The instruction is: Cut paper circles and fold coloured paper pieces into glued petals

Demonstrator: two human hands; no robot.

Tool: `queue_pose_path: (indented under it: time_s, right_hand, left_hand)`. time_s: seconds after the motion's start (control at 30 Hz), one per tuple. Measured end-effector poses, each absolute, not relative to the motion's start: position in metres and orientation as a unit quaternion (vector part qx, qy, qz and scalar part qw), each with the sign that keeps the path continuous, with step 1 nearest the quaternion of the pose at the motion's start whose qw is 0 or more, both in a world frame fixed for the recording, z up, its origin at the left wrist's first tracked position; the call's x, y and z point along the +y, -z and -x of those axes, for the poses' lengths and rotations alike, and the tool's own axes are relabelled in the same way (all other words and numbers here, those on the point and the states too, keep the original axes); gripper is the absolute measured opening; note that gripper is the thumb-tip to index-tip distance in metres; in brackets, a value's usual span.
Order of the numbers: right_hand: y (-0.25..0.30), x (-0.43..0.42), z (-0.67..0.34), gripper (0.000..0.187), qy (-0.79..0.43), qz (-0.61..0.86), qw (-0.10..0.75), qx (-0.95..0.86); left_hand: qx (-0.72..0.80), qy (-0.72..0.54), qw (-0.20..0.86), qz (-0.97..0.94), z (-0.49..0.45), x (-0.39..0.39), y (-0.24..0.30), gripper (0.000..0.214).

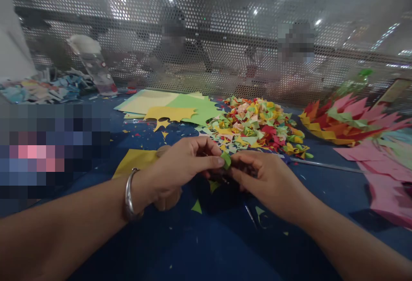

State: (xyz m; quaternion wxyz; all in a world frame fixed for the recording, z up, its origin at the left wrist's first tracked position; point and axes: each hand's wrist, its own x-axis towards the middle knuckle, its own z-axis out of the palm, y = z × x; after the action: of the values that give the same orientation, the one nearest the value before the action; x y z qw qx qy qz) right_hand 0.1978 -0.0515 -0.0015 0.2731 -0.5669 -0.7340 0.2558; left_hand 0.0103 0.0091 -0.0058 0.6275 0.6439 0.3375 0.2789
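Observation:
Between my two hands is a small piece of green paper, bent or folded. My left hand, with a silver bangle at its wrist, pinches the piece between thumb and fingers. From the other side my right hand closes its fingertips on the paper's edge. Some fingers of both hands are in shadow. Below them on the dark blue table lies a green paper triangle. A round brown object is partly hidden under my left hand, beside a yellow sheet.
Behind my hands rises a heap of small folded coloured papers. Left of it lie green and yellow sheets, one with cut-out edges. Spiky folded paper work and pink sheets are at right. A bottle stands near the perforated metal screen.

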Motion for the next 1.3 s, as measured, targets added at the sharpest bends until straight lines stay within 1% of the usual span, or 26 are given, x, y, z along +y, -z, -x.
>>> queue_pose_path:
  time_s: [0.1, 0.17, 0.23, 0.33, 0.43, 0.6, 0.7, 0.83, 0.97, 1.07, 1.2, 1.3]
  right_hand:
    - [0.0, -0.051, -0.202, 0.015, -0.248, 0.583, 0.277, -0.723]
    - [0.0, -0.05, -0.205, 0.017, -0.239, 0.594, 0.278, -0.716]
    - [-0.001, -0.049, -0.208, 0.019, -0.227, 0.6, 0.276, -0.716]
    - [-0.002, -0.049, -0.21, 0.021, -0.215, 0.599, 0.269, -0.723]
    - [-0.003, -0.05, -0.21, 0.019, -0.197, 0.598, 0.237, -0.74]
    - [-0.001, -0.051, -0.209, 0.014, -0.161, 0.577, 0.184, -0.779]
    - [0.0, -0.053, -0.21, 0.011, -0.144, 0.565, 0.154, -0.798]
    - [0.0, -0.055, -0.21, 0.003, -0.131, 0.558, 0.123, -0.81]
    - [0.0, -0.055, -0.211, 0.005, -0.117, 0.559, 0.12, -0.812]
    - [0.0, -0.054, -0.21, 0.004, -0.138, 0.557, 0.147, -0.806]
    - [-0.002, -0.053, -0.209, 0.009, -0.17, 0.567, 0.196, -0.781]
    - [-0.004, -0.052, -0.21, 0.012, -0.192, 0.575, 0.235, -0.76]
  left_hand:
    - [0.353, -0.278, 0.621, -0.642, -0.006, 0.013, 0.0, 0.015]
    - [0.368, -0.256, 0.607, -0.656, -0.002, 0.016, -0.003, 0.017]
    - [0.368, -0.222, 0.57, -0.7, 0.001, 0.019, -0.004, 0.017]
    - [0.356, -0.172, 0.446, -0.803, 0.005, 0.024, -0.001, 0.012]
    - [0.355, -0.141, 0.334, -0.862, 0.009, 0.03, -0.001, 0.014]
    - [0.397, -0.157, 0.191, -0.884, 0.024, 0.045, -0.012, 0.019]
    - [0.446, -0.114, 0.123, -0.879, 0.035, 0.051, -0.021, 0.022]
    - [0.449, -0.022, 0.107, -0.887, 0.044, 0.053, -0.028, 0.026]
    - [0.43, -0.01, 0.097, -0.898, 0.05, 0.056, -0.027, 0.025]
    - [0.435, -0.005, 0.091, -0.896, 0.054, 0.059, -0.025, 0.023]
    - [0.442, 0.007, 0.078, -0.894, 0.058, 0.064, -0.022, 0.023]
    - [0.445, -0.02, 0.068, -0.893, 0.056, 0.071, -0.017, 0.022]
